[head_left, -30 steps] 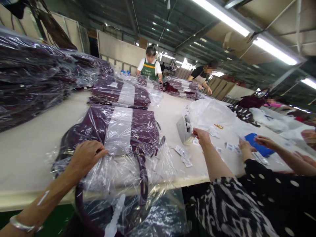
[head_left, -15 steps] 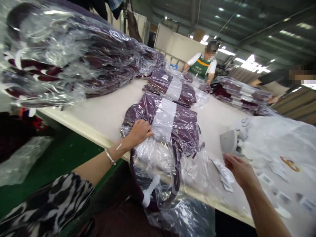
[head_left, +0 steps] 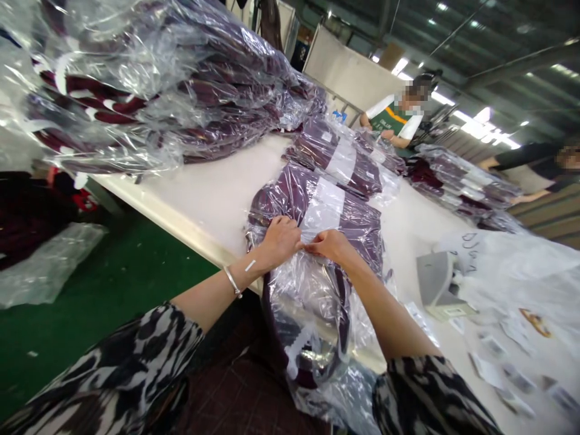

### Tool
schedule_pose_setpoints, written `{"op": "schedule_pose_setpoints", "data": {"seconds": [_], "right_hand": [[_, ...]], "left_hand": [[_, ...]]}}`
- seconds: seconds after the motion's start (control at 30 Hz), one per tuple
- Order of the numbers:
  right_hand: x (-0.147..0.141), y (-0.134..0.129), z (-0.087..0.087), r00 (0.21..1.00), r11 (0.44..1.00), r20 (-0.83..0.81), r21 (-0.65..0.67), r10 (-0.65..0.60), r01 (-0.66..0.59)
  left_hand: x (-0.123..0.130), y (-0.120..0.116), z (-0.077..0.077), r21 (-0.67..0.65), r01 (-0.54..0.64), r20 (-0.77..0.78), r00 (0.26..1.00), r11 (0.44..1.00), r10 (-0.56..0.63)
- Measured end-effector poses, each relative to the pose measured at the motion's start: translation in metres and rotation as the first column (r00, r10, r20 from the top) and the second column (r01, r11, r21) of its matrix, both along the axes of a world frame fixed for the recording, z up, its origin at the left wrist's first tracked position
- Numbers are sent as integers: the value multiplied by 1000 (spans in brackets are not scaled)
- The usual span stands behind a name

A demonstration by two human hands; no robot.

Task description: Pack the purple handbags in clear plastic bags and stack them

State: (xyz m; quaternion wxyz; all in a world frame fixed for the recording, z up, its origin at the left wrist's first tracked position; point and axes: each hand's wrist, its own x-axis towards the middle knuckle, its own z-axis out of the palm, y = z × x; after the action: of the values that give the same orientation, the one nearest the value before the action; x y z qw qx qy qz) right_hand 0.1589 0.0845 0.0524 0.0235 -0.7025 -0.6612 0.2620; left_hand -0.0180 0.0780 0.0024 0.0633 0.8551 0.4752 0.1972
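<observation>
In front of me a folded dark purple garment [head_left: 362, 229] lies in a clear plastic bag [head_left: 299, 284], with a pale paper band [head_left: 324, 208] around it. A dark purple looped part with a white ribbed piece [head_left: 299, 350] hangs over the table edge inside the plastic. My left hand [head_left: 281, 238] is closed on the bag's plastic at the garment's near edge. Right beside it, my right hand [head_left: 328, 244] pinches with thumb and forefinger against the plastic; what is between the fingertips is too small to make out. The two hands' fingertips almost meet.
A tall pile of bagged purple garments [head_left: 181, 90] stands at the left. More bagged garments [head_left: 335, 154] lie beyond mine. A grey object like a tape dispenser [head_left: 432, 275], white plastic sheeting [head_left: 512, 272] and yellow-handled scissors [head_left: 534, 322] are at the right. Two co-workers stand across the table.
My right hand has left the grey dispenser-like object and come left to the bag, beside my left hand. The left hand stays at the same spot on the plastic. The view has shifted slightly.
</observation>
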Motion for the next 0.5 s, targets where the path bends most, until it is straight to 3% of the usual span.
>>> {"op": "schedule_pose_setpoints", "data": {"seconds": [0.13, 0.3, 0.4, 0.5], "right_hand": [[1, 7, 1, 994, 997, 85, -29, 75, -72], [18, 5, -3, 946, 989, 318, 113, 60, -100], [35, -2, -5, 956, 986, 287, 136, 57, -100], [39, -13, -12, 973, 960, 232, 273, -5, -60]], "left_hand": [[0, 1, -4, 16, -6, 21, 1000, 1000, 6], [0, 1, -2, -11, -34, 34, 999, 999, 34], [0, 1, -1, -21, -37, 41, 998, 999, 38], [-1, 1, -2, -15, -26, 48, 998, 1000, 27]]}}
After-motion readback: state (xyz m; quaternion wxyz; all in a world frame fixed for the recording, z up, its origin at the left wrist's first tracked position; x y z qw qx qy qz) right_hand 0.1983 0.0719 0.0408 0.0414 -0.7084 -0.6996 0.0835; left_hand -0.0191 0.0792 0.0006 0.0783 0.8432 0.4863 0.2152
